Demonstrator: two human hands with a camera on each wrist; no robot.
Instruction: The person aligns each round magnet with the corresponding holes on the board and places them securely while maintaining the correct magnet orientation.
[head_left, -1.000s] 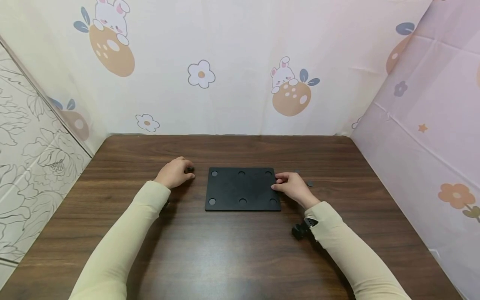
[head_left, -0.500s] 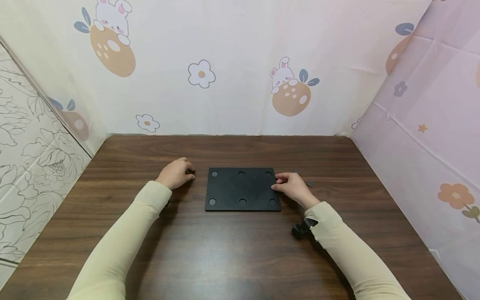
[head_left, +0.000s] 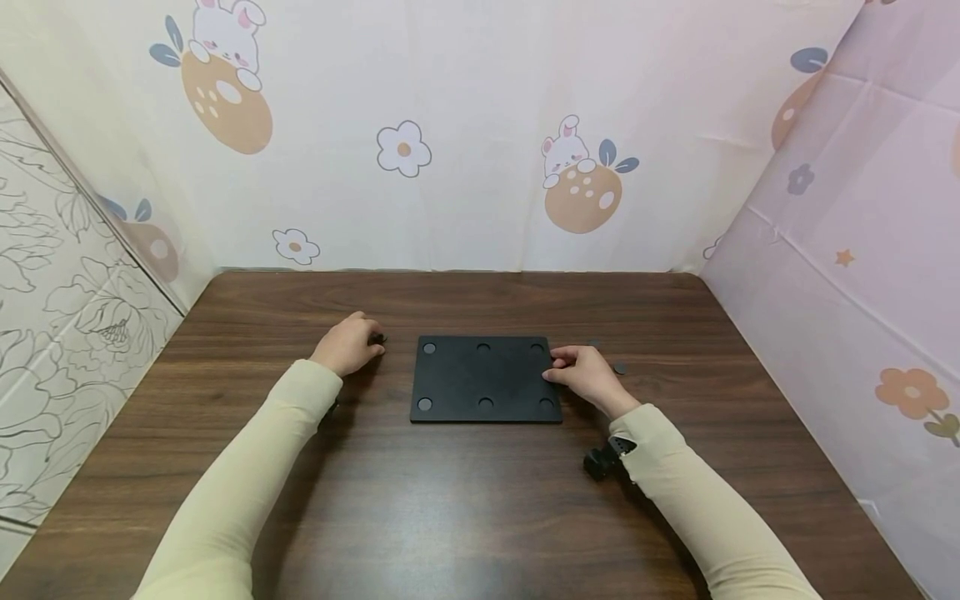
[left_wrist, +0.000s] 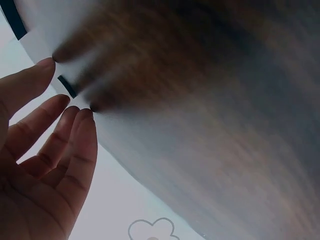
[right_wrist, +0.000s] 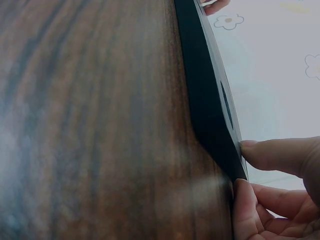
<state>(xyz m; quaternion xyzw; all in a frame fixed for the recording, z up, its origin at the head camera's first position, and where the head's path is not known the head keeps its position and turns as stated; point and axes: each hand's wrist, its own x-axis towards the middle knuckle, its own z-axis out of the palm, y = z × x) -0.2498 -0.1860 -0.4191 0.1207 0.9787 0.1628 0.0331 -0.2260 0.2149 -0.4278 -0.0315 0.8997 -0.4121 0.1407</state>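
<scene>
A thin black rectangular board (head_left: 480,379) with several round recesses lies flat on the wooden table. Grey discs fill its two left recesses, one at the far corner (head_left: 429,348) and one at the near corner (head_left: 424,404). My right hand (head_left: 588,379) pinches the board's right edge, thumb on top and fingers at the side, as the right wrist view shows. Left of the board, my left hand (head_left: 348,343) reaches down with spread, bent fingers around a small flat dark piece (left_wrist: 66,86). In the left wrist view a gap separates the thumb from that piece.
To the right of the right hand lies a grey disc (head_left: 619,368), with another (head_left: 593,342) partly visible behind the hand. The wooden table (head_left: 465,500) meets patterned cloth (head_left: 480,167) at the back and sides. A black wrist camera (head_left: 600,461) sits under the right sleeve.
My left hand has shifted slightly left, and the dark piece between its fingers shows more than half a second ago. The right hand and the board have stayed in place.
</scene>
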